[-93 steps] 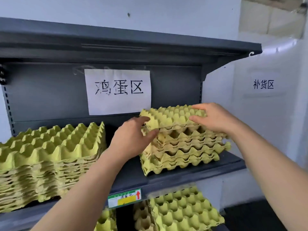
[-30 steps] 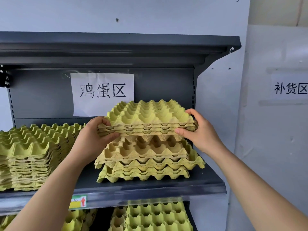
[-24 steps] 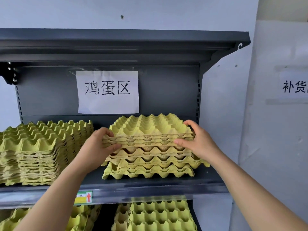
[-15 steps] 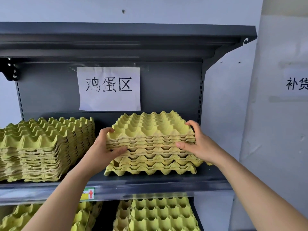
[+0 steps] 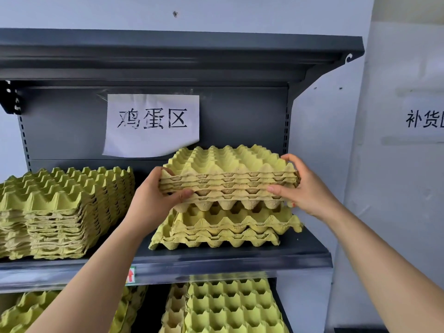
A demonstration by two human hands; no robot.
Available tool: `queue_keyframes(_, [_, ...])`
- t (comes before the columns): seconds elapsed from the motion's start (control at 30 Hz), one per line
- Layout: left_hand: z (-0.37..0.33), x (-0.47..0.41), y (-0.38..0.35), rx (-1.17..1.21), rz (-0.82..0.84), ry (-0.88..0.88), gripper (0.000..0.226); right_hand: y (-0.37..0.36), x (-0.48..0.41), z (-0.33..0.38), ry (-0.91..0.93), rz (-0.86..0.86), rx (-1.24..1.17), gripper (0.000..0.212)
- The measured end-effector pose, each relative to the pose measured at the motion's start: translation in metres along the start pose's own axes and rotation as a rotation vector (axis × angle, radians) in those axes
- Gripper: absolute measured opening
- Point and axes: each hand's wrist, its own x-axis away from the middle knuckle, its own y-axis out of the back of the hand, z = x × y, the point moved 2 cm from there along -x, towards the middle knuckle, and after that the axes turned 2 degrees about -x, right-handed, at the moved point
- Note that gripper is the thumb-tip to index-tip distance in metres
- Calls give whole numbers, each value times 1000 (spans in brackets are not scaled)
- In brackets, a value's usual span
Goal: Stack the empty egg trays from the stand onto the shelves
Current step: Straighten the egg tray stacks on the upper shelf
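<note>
Both my forearms reach up from the bottom of the frame toward a grey metal shelf [image 5: 216, 260] w/ a small arrow label [image 5: 130, 275] on its front lip. On the level below it, yellow-green egg trays [image 5: 233, 306] sit at right and more empty trays [image 5: 28, 313] at left. My left hand [image 5: 153, 203] grips the left edge of a small bundle of nested egg trays [image 5: 228, 174], thumb curled under, fingers behind. My right hand [image 5: 307, 191] clamps the bundle's right edge, thumb along the front, fingers hooked over the top corner. I hold the bundle roughly level, directly over a short pile of empty trays [image 5: 225, 229] on the shelf's right half; can't tell whether its bottom cups touch that pile. A taller stack of trays [image 5: 60, 212] fills the shelf's left half, apart from the pile. Behind, a paper sign [image 5: 153, 126] w/ three handwritten characters is taped to the back panel, under the top shelf [image 5: 168, 51]. At far right, a 2nd sign [image 5: 425, 118] hangs on the white wall, cut off by the frame.
</note>
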Motion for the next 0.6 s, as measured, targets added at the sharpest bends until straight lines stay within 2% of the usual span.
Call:
queue_keyframes(0.17, [5,4,-26,-21,52,31,38,11,7,-22,-84,60,-40,79])
queue_keyframes(0.3, [23,13,-42,-93,109,58,42,-4,22,-46,-130,91,17,81])
queue_keyframes(0.37, [28,15,-43,-104,122,38,49,-7,24,-47,-131,97,18,80])
queue_keyframes(0.5, [34,15,-40,20,136,44,87,-8,28,-49,-136,109,-74,84])
queue_keyframes(0.6, [37,13,-41,29,141,69,82,-11,29,-50,-139,96,-135,87])
